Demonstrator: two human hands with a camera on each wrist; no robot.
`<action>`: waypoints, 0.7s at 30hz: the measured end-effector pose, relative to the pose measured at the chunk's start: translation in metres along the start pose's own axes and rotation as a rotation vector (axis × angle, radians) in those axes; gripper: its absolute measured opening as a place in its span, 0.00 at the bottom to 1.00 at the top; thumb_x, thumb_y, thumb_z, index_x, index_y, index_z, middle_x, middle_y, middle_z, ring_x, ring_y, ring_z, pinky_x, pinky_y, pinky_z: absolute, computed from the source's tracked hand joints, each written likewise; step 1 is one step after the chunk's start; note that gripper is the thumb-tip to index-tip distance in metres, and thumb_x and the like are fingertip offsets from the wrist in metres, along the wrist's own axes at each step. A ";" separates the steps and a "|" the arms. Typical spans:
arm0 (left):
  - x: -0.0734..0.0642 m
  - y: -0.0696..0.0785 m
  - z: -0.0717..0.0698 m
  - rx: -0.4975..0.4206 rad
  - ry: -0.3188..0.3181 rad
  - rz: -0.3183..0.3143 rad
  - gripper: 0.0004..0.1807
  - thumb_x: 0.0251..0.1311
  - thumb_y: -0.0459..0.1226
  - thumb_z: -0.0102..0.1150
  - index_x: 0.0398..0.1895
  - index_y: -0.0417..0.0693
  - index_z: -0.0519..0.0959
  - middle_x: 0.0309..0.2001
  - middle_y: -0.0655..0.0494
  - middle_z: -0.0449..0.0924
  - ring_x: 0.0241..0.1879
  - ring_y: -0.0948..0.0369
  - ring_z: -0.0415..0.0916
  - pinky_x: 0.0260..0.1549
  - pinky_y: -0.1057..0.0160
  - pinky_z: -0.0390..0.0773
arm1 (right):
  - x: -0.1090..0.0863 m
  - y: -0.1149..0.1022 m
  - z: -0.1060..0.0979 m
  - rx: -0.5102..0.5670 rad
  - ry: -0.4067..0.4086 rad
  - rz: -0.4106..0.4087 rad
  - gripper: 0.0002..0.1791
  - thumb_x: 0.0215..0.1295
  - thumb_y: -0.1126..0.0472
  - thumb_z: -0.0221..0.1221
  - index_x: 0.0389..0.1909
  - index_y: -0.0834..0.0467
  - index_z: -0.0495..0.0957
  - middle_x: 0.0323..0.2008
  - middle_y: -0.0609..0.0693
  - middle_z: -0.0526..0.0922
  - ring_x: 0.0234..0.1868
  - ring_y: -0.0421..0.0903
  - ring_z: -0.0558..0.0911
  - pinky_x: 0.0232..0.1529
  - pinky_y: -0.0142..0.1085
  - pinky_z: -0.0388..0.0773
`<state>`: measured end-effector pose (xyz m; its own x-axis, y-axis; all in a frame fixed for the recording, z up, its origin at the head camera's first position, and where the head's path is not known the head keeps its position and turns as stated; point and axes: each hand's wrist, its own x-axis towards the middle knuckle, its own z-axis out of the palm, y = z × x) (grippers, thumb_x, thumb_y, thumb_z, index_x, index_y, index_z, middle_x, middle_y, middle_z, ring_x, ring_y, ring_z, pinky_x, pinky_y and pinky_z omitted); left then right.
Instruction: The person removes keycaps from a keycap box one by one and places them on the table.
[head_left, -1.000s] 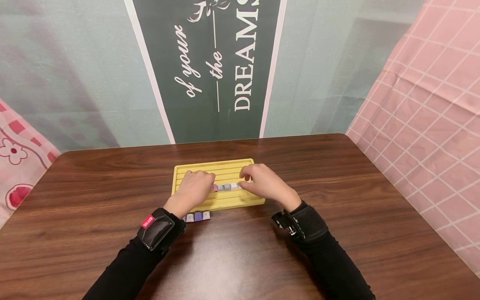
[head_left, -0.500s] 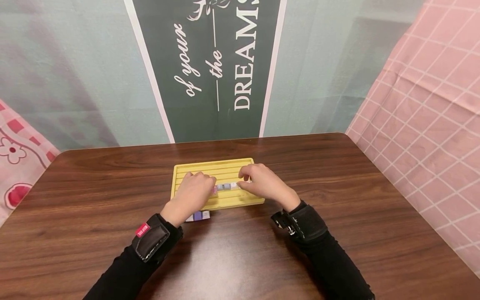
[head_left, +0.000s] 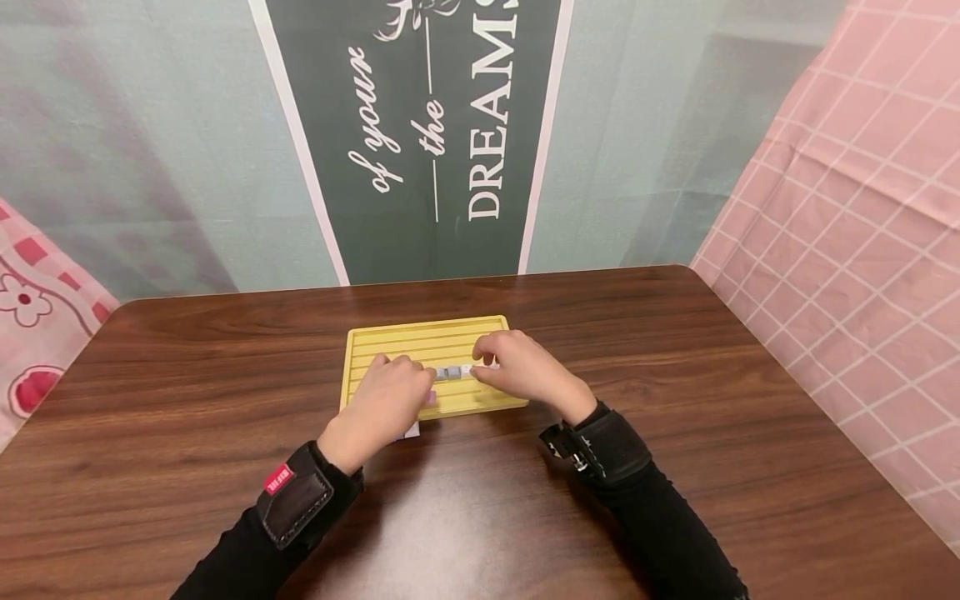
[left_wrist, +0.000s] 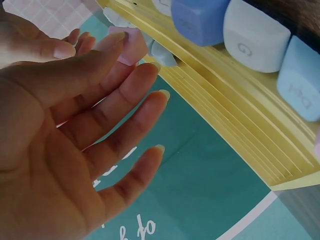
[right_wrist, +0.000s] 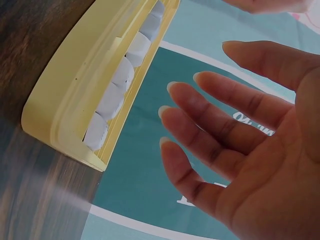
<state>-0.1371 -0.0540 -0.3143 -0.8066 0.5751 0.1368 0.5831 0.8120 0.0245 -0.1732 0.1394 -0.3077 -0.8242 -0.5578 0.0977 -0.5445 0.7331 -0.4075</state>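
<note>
In the left wrist view, my left hand [left_wrist: 75,115] pinches a pink keycap [left_wrist: 132,47] between thumb and index finger; its other fingers are spread. The head view has this left hand [head_left: 382,404] over the left front of a yellow ridged tray [head_left: 420,332], the pink keycap [head_left: 431,399] just showing beside its fingertips. My right hand [head_left: 525,367] hovers at the tray's right side, near a row of grey and white keycaps [head_left: 453,372] lying in one groove. Seen from the right wrist, the right hand [right_wrist: 245,135] has loosely bent fingers with nothing between them.
More keycaps lie in front of the tray, mostly hidden by the left hand in the head view. The left wrist view shows a blue keycap [left_wrist: 200,20], a white one marked G [left_wrist: 255,37] and a light blue Del keycap [left_wrist: 302,77]. Brown wooden table [head_left: 675,358] surrounds the tray.
My left hand has drawn toward the tray's front edge, taking the pink keycap from the left end of the row. The right hand has shifted slightly left.
</note>
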 end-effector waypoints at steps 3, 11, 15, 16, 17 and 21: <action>-0.002 0.001 0.000 0.000 -0.002 0.005 0.09 0.51 0.40 0.65 0.26 0.44 0.78 0.21 0.56 0.74 0.28 0.56 0.73 0.29 0.55 0.67 | 0.000 0.000 0.001 0.003 0.001 -0.005 0.06 0.56 0.61 0.60 0.31 0.61 0.79 0.24 0.47 0.76 0.23 0.40 0.71 0.26 0.31 0.68; -0.005 0.003 0.002 0.024 0.025 0.034 0.08 0.50 0.37 0.65 0.24 0.43 0.76 0.20 0.55 0.73 0.24 0.57 0.71 0.23 0.59 0.64 | 0.000 0.001 0.003 0.007 -0.004 -0.023 0.05 0.56 0.62 0.59 0.30 0.61 0.79 0.25 0.47 0.77 0.24 0.40 0.72 0.26 0.31 0.69; -0.006 0.004 0.003 0.035 0.013 0.031 0.09 0.51 0.38 0.65 0.23 0.44 0.75 0.22 0.54 0.74 0.25 0.56 0.71 0.24 0.58 0.64 | 0.000 0.000 0.004 -0.003 0.000 -0.028 0.05 0.56 0.62 0.59 0.29 0.60 0.78 0.25 0.47 0.77 0.26 0.40 0.73 0.28 0.32 0.69; -0.006 0.005 0.003 0.034 0.008 0.029 0.09 0.51 0.38 0.65 0.23 0.44 0.75 0.22 0.54 0.74 0.26 0.56 0.71 0.24 0.58 0.65 | 0.000 -0.001 0.005 -0.002 -0.001 -0.027 0.05 0.56 0.62 0.59 0.29 0.60 0.78 0.25 0.47 0.77 0.26 0.40 0.73 0.29 0.32 0.70; -0.007 0.005 0.003 0.033 0.003 0.029 0.10 0.51 0.38 0.65 0.23 0.44 0.75 0.23 0.54 0.74 0.26 0.56 0.71 0.25 0.57 0.65 | 0.000 -0.001 0.005 -0.001 0.000 -0.028 0.05 0.56 0.62 0.59 0.29 0.60 0.78 0.25 0.47 0.77 0.26 0.41 0.73 0.29 0.32 0.70; -0.008 0.007 0.005 0.029 -0.006 0.032 0.09 0.51 0.37 0.64 0.22 0.44 0.75 0.23 0.53 0.73 0.27 0.55 0.71 0.26 0.56 0.65 | 0.000 -0.002 0.006 -0.003 0.004 -0.029 0.05 0.55 0.62 0.59 0.29 0.61 0.79 0.25 0.47 0.77 0.26 0.41 0.73 0.29 0.32 0.70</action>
<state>-0.1267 -0.0525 -0.3200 -0.7880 0.6015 0.1313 0.6058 0.7956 -0.0085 -0.1714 0.1354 -0.3120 -0.8090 -0.5768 0.1134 -0.5684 0.7182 -0.4014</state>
